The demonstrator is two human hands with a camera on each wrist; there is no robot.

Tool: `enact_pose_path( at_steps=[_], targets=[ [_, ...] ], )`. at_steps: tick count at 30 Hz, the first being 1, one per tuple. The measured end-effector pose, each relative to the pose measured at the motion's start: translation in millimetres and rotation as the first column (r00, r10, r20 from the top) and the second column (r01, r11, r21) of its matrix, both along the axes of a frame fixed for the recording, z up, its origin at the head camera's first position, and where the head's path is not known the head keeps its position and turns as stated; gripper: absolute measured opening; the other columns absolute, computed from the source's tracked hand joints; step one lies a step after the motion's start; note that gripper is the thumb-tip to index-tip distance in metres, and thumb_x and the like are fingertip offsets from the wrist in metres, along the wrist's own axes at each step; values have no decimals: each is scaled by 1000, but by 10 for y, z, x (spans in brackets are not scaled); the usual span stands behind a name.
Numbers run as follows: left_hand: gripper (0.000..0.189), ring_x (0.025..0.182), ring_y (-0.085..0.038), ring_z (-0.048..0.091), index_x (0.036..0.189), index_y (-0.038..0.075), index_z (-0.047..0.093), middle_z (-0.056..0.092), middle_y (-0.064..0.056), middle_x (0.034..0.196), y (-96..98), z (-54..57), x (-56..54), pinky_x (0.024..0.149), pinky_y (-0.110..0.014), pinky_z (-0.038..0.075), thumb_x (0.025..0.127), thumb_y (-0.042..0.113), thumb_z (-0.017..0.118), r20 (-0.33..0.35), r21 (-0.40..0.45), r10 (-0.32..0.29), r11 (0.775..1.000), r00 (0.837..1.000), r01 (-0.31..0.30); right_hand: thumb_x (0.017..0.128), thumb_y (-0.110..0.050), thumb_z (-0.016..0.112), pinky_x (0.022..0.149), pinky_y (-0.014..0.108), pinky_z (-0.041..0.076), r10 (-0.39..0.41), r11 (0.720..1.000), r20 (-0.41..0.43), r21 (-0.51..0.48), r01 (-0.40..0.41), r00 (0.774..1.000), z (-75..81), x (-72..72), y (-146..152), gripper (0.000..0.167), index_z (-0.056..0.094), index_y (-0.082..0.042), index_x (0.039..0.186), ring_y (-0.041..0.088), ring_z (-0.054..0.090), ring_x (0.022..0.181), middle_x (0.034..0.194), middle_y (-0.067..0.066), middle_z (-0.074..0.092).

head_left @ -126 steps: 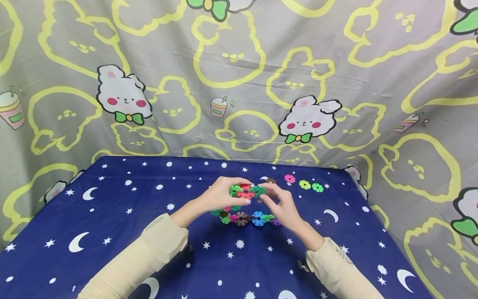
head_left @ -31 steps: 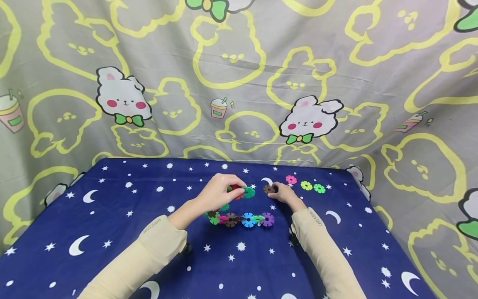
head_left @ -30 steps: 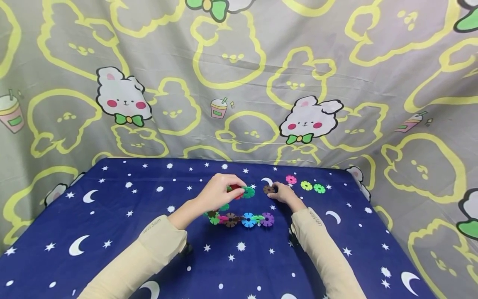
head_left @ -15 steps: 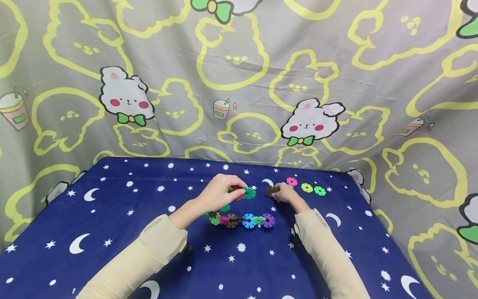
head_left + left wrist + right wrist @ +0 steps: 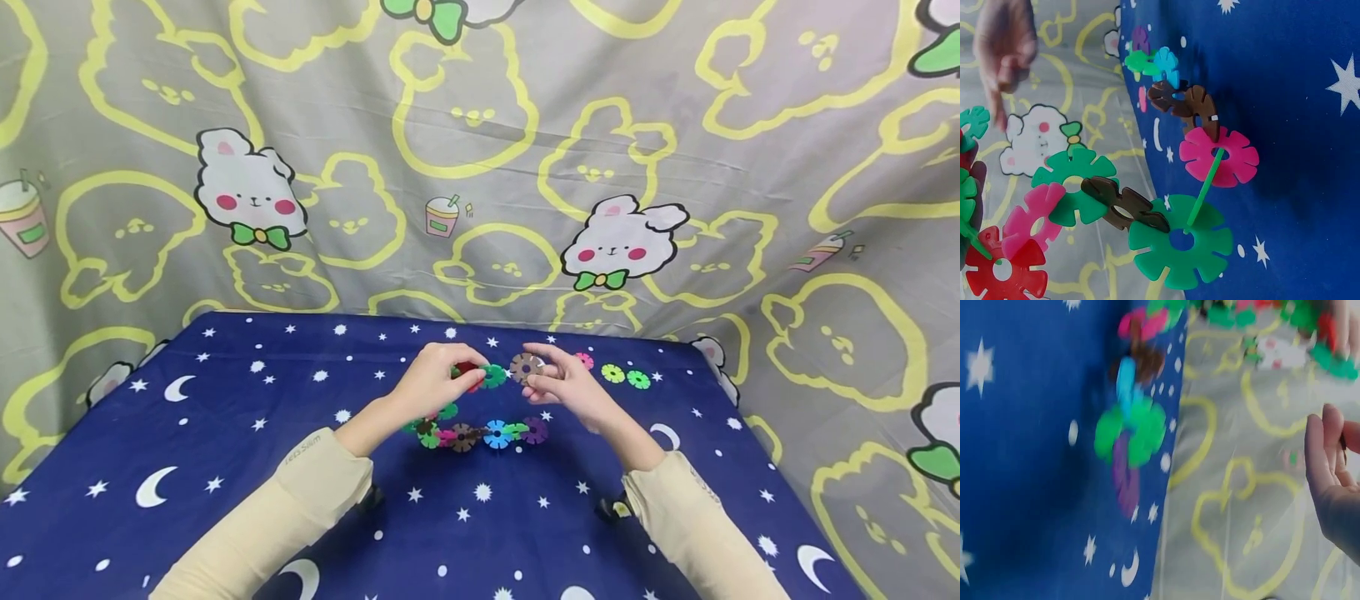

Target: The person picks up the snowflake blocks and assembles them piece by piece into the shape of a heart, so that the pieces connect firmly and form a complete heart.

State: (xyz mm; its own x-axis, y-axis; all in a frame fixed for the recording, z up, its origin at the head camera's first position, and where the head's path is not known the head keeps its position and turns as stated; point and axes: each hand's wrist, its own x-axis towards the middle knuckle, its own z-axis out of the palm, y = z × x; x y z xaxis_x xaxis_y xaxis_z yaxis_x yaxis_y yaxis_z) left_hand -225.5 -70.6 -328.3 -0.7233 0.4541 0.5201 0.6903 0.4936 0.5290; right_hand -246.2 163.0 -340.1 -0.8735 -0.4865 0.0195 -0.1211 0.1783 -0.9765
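My left hand (image 5: 437,377) pinches the upper end of a chain of slotted plastic flower discs, close to a red disc and a dark green disc (image 5: 492,377) at its tip. The chain curves down to the cloth, where a blue disc (image 5: 497,433) and a purple disc (image 5: 535,431) form its other end. My right hand (image 5: 573,386) holds a loose brown disc (image 5: 527,368) between thumb and fingers, just right of the green tip with a small gap. In the left wrist view, pink, brown and green discs (image 5: 1180,242) are slotted into one another at angles.
Behind my right hand lie loose discs on the dark blue star cloth (image 5: 247,433): a pink one (image 5: 585,361), a yellow one (image 5: 612,373) and a light green one (image 5: 638,379). A grey curtain (image 5: 345,108) with cartoon prints rises behind the table.
My right hand has picked the brown disc up off the cloth and brought it left and nearer, beside the chain's green tip. My left hand has kept its hold, shifting slightly.
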Motion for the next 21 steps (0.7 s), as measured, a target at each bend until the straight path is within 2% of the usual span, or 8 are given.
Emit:
enact_pose_path(
  at_steps=[5,10,13,16,21],
  targets=[
    [11,61,-7,52,92,5,70,67,-3,82,5,-8,13,52,-19,43,84,8,64,-9,8,19,1000,1000,-19,90,-6,54,73,28,52,-1,997,-10,-74,1,1000,5,158,-97,52,33,9,135,7,63,70,75,-1,64],
    [10,64,-8,54,92,5,70,68,-4,83,4,-20,24,54,-20,44,83,8,65,-16,42,25,999,1000,-24,88,-18,59,72,25,52,-3,981,-40,-193,-5,999,-40,226,-119,59,35,10,133,6,63,70,77,-2,66],
    [10,65,-8,55,91,4,70,67,-4,83,3,-23,32,55,-20,45,83,7,65,-29,57,14,998,999,-12,87,-22,60,73,24,52,-3,974,-29,-228,-3,1000,-37,252,-139,62,34,8,135,5,62,70,77,-4,66],
    [9,65,-9,56,89,4,70,67,-4,81,9,-26,36,56,-20,45,82,6,66,-43,73,-6,997,999,9,89,-19,59,75,26,52,-10,976,21,-217,14,1000,-21,272,-173,63,30,7,137,4,62,69,79,-4,66],
    [6,65,-9,57,86,4,70,66,-3,78,16,-40,44,58,-19,47,81,6,67,-62,99,-28,994,998,34,92,-5,51,77,26,51,-17,981,76,-191,31,997,9,310,-200,53,28,7,138,5,63,72,80,-2,65]
  ],
)
